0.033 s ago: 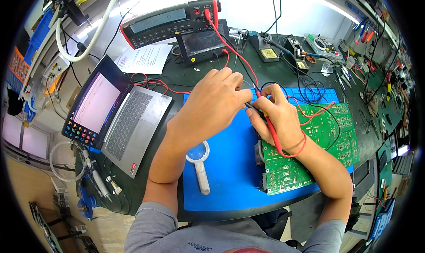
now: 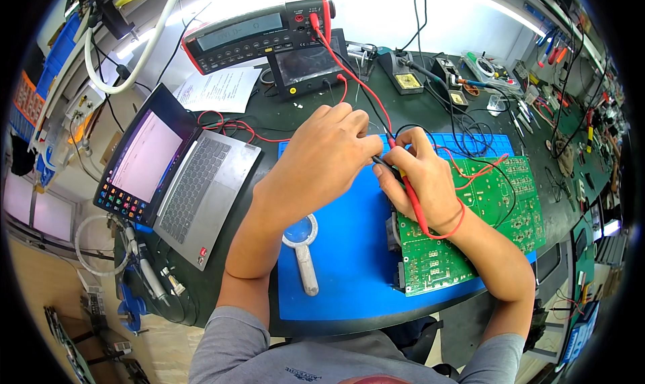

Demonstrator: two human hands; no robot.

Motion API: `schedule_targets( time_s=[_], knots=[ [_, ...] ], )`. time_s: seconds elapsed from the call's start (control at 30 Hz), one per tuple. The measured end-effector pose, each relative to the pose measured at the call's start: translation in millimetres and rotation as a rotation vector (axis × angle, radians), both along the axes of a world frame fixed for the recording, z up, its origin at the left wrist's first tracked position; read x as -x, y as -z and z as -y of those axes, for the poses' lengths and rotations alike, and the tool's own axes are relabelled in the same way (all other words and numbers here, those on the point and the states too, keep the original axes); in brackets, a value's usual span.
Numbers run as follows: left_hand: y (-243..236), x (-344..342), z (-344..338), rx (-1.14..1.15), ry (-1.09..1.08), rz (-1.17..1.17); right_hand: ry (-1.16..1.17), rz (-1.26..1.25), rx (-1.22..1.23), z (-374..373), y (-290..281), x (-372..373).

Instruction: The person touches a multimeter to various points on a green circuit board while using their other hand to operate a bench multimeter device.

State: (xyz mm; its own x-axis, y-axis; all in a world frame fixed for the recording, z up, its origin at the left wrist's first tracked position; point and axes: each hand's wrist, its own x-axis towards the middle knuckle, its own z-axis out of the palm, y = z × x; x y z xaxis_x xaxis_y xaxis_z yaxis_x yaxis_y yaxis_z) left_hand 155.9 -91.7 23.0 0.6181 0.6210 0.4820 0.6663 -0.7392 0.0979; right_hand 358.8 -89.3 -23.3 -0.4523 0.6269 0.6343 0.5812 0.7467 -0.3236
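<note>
My right hand [image 2: 430, 182] is closed around a red test probe [image 2: 415, 206] and a black test probe [image 2: 383, 161], held above the blue mat [image 2: 349, 270]. A red lead loops from the red probe round my right wrist. My left hand [image 2: 326, 159] is pinched at the end of the black probe; whatever lies between its fingertips is hidden. Under my right forearm a green circuit board [image 2: 500, 206] lies on the mat, solder side up. A magnifying glass [image 2: 306, 270] with a pale handle rests below my left hand.
On the left stands an open laptop [image 2: 201, 182]. A bench multimeter [image 2: 235, 41] is at the back, its leads running down to my hands, above a dark-screened instrument [image 2: 309, 65]. Soldering stands [image 2: 406, 81], cables and hand tools fill the back right.
</note>
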Motion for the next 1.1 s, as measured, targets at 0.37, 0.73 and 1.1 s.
schedule_targets(
  time_s=[0.37, 0.73, 1.1],
  knots=[
    [1.4, -0.7, 0.3, -0.003, -0.019, -0.019, -0.010, -0.013, 0.013, -0.2, -0.2, 0.4],
    [0.4, -1.0, 1.0, 0.006, -0.034, -0.040, -0.004, 0.001, 0.036, 0.0, -0.1, 0.2],
    [1.0, -1.3, 1.3, 0.008, -0.035, -0.038, -0.001, -0.003, 0.049, 0.1, 0.5, 1.1]
  ],
)
